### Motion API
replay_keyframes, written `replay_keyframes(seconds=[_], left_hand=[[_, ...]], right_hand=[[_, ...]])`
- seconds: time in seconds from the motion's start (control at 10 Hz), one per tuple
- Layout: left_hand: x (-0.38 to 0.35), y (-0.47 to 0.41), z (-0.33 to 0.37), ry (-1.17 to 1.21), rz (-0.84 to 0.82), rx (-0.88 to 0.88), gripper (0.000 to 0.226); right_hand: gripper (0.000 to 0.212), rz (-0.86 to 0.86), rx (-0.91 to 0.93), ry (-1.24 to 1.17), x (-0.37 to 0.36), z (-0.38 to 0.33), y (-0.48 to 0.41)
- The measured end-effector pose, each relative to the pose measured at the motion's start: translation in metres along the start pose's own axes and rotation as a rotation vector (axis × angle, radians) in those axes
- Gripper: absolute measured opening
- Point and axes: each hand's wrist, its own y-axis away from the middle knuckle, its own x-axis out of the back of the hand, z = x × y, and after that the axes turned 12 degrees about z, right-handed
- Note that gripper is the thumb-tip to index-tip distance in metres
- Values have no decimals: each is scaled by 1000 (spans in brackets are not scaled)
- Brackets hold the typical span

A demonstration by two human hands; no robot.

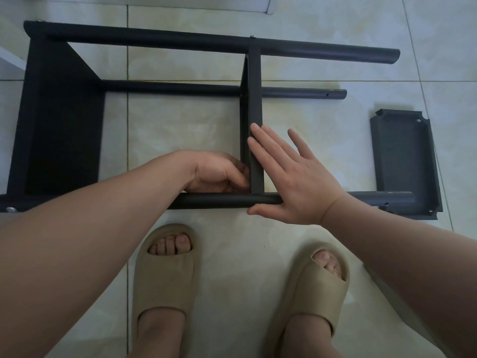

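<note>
You're standing on a floor [180, 120] of pale, glossy tiles with thin grout lines, one running straight up the picture left of the middle. The light is dull and even. The rack [62, 120] lies on its side on those tiles, black end panel to your left and three tubes running off to the right, the far tube [206, 43] longest.

Your left hand [219, 173] has its fingers curled onto the left face of the shelf [255, 104], right where it meets the near tube [219, 200]. Your right hand [296, 182] is spread flat, straight fingers pressed against the shelf's right edge and the thumb tucked under the near tube. The shelf stands crosswise between the far and near tubes.

A spare panel [405, 161] lies flat on the tiles to your right, just beside the near tube's open end (rim up, notched corners showing). Your slippers [165, 272] sit just this side of the rack. A white edge [268, 3] crosses the top of the view; what it belongs to I can't tell.
</note>
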Motion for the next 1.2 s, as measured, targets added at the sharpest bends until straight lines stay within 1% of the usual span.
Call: replay_keyframes(seconds=[0.1,0.3,0.4,0.5,0.6,0.7,0.9,1.1,1.2], left_hand=[[0,0,2,4,-11,-15,22],[-3,2,0,-13,-32,-64,25],[-2,0,-1,-23,-25,-72,35],[-1,-2,-2,5,-29,-63,34],[-1,-2,-3,13,-49,-25,26],[-1,-1,-2,-50,-40,7,35],[0,-1,10,-127,17,59,40],[1,-2,13,-130,36,64,35],[0,-1,8,-98,35,41,40]], right_hand=[[108,3,3,-1,0,0,0],[108,-3,-1,-4,1,0,0],[109,-10,-2,1,2,0,0],[109,-8,-1,-2,2,0,0],[109,0,2,-1,1,0,0],[109,9,2,-4,0,0,0],[108,14,4,-2,-2,1,1],[108,18,3,-8,-1,1,1],[108,13,1,-7,-1,0,1]])
